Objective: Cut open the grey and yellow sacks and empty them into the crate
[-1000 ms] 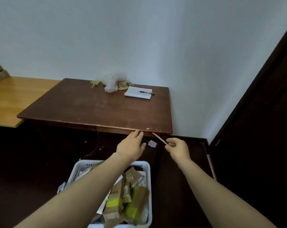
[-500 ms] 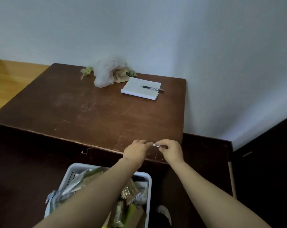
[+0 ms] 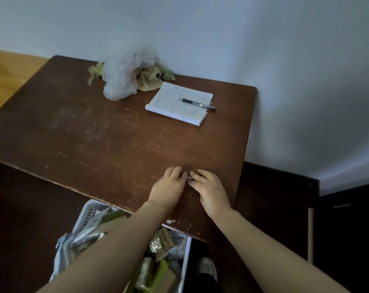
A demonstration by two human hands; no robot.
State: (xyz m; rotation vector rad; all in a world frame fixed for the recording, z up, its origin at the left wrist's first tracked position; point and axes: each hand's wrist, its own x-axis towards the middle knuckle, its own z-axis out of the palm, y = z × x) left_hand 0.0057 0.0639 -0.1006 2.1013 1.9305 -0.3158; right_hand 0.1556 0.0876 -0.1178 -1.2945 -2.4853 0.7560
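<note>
Here, both hands rest palm-down on the table, toward 5 o'clock on its top. The left hand and right hand meet fingertip to fingertip over a thin pale strip. Their fingers are close together and bent, but I cannot tell whether either pinches it. The white crate, at 6 o'clock below the edge, holds green, brown and foil packets. A notebook with a pen lies at 1 o'clock.

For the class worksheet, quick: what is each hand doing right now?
Left hand: fingers curled at the thin tool; grip cannot be told.
Right hand: pinches the thin tool's other end.
</note>
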